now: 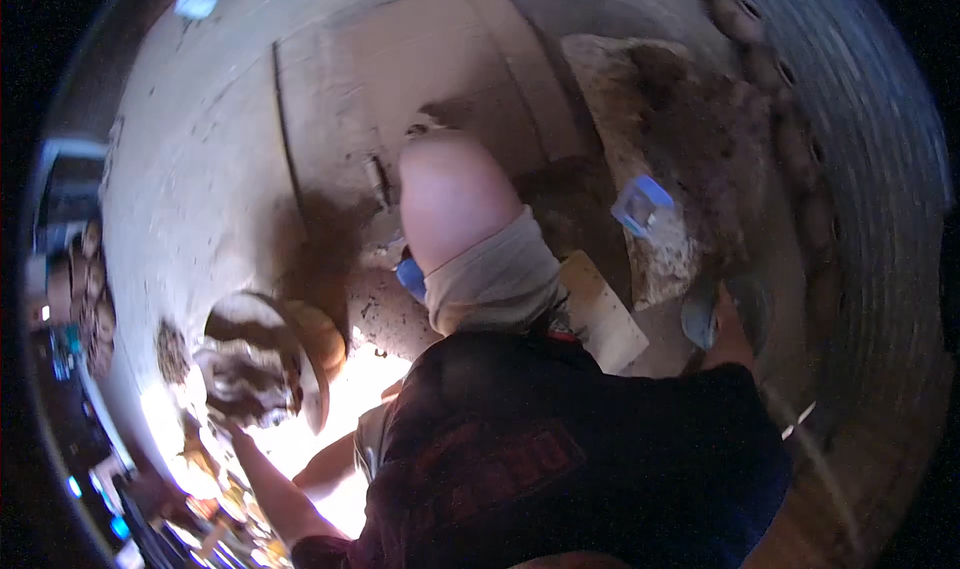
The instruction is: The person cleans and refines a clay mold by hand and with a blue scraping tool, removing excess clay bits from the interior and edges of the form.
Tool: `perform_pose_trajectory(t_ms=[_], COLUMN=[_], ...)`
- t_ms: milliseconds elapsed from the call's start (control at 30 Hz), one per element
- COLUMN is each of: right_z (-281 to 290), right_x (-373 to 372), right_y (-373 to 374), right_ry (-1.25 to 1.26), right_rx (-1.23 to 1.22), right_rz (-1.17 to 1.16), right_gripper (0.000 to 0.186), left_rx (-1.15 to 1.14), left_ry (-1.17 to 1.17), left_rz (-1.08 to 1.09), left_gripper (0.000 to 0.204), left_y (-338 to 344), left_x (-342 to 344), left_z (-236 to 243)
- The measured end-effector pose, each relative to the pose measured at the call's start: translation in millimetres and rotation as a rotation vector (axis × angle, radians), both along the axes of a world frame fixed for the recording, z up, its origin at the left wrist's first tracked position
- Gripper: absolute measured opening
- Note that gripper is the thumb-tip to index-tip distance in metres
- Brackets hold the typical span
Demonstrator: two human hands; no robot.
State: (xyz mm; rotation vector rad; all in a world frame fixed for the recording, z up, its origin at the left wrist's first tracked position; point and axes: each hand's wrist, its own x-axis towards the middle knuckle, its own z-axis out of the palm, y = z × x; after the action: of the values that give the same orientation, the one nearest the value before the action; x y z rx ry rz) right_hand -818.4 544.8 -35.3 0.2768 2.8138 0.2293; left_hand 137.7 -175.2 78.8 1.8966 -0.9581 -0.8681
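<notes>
At the lower left, my left hand [222, 425] reaches to the near edge of a round, shallow basin [318, 394]. Inside the basin lies a lumpy, wet-looking brown mass [250, 374], perhaps clay. Glare and blur hide this hand's fingers. On the right, my right hand [727, 314] is beside a pale bluish, curved object [699, 321] and seems to touch it. Shadow keeps me from telling whether the fingers close on it. Farther off, a small clear plastic tub with a blue rim [645, 207] rests on a stained sheet [610, 89].
My bent knee [455, 194] sticks out in the middle, with a pale board [605, 314] right of it. Flat cardboard [440, 44] covers the floor ahead. A thin stick [285, 119] lies to the left. Rounded brown pots [755, 44] line the right; more pots [85, 294] stand far left.
</notes>
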Motion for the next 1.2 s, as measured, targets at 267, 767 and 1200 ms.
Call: perform_pose_trajectory(t_ms=[267,767,1200], right_z=[11,15,-88], right_x=[-41,121,157], right_y=[-82,-589,-684], right_ry=[0.020,-0.202,-0.423], right_rx=[0.035,-0.199,-0.205], right_rz=[0.150,1.343,1.270], right_gripper=[0.033,0.052,0.052], left_rx=[0.020,-0.088,-0.162], left_ry=[0.399,0.373,0.361], left_rz=[0.326,0.403,0.474], left_gripper=[0.079,0.105,0.070], left_y=[80,159,155], left_x=[72,121,89], left_z=[-25,-36,-23])
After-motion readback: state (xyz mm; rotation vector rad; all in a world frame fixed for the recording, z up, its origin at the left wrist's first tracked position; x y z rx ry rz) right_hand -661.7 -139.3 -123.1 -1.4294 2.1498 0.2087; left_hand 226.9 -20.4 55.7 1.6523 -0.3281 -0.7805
